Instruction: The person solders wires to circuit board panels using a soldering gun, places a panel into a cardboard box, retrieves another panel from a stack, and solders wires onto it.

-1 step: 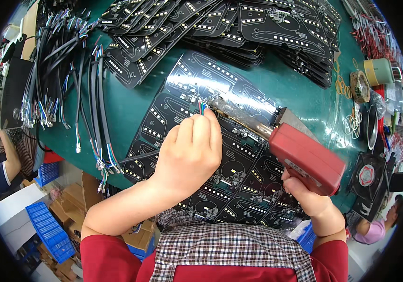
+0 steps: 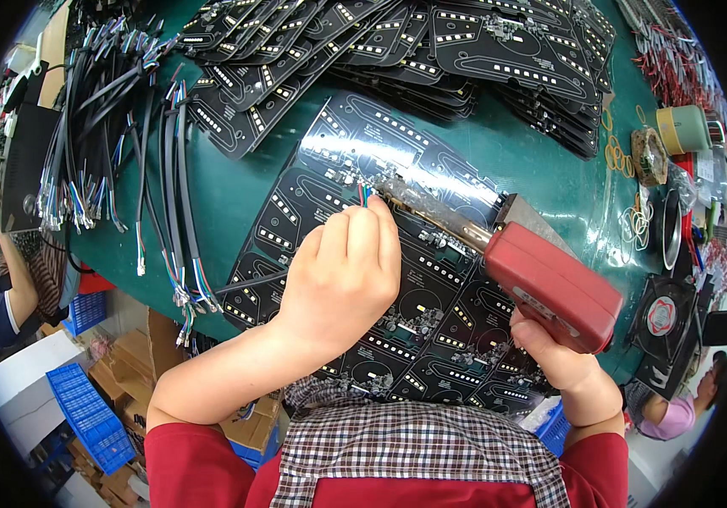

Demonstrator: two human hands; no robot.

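Observation:
My left hand (image 2: pixel 342 275) is closed in a pinch on a thin cable, whose coloured wire ends (image 2: pixel 364 195) stick out past the fingertips onto a black circuit board panel (image 2: pixel 295 188). The cable's dark sheath (image 2: pixel 253 283) comes out on the left of the hand. My right hand (image 2: pixel 556 354) grips a red soldering gun (image 2: pixel 554 288) by its handle; the fingers beyond the thumb are mostly hidden. The gun's metal barrel points up and left, and its tip (image 2: pixel 387 188) is close beside the wire ends. Whether tip and wires touch is too small to tell.
Piled black circuit boards (image 2: pixel 516 51) lie across the far side of the green table (image 2: pixel 219 195). Bundled black cables (image 2: pixel 181 186) are on the left. To the right are rubber bands (image 2: pixel 634 224), a green cup (image 2: pixel 683 129) and a black fan (image 2: pixel 661 313). Other people sit at both sides.

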